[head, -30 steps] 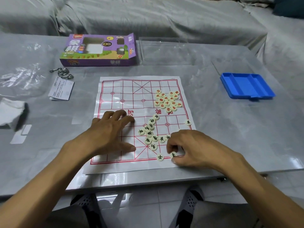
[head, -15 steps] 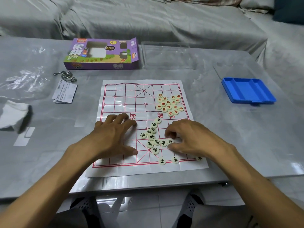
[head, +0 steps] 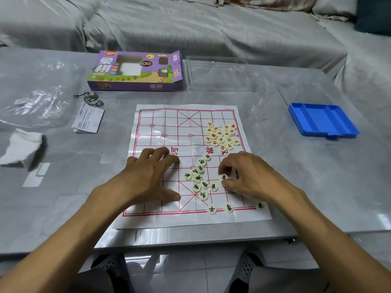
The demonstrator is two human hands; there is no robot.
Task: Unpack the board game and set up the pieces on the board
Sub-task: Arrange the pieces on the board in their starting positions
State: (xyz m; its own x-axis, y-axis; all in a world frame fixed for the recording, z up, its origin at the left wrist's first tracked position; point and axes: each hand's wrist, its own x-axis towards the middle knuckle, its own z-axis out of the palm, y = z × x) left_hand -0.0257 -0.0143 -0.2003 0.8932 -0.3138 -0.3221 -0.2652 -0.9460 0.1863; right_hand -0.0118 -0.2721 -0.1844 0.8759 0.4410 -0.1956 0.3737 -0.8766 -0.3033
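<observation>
On the paper board (head: 184, 127), the left hand (head: 148, 176) presses flat, fingers spread; the right hand (head: 247, 176) pinches a black-marked piece (head: 223, 177) beside the loose cluster; best lift it clear, then seat it squarely on a near-row crossing

A glossy grey table (head: 296, 187) carries a paper game board (head: 160, 127) near its front edge, with a purple game box (head: 135, 70) and a clear plastic tray (head: 222, 75) behind it. To the left lie a metal wire puzzle (head: 91, 99), a folded leaflet (head: 88, 120), a clear plastic bag (head: 31, 102) and a white cloth (head: 21, 146). A blue tray (head: 322, 119) sits well apart on the right.
</observation>
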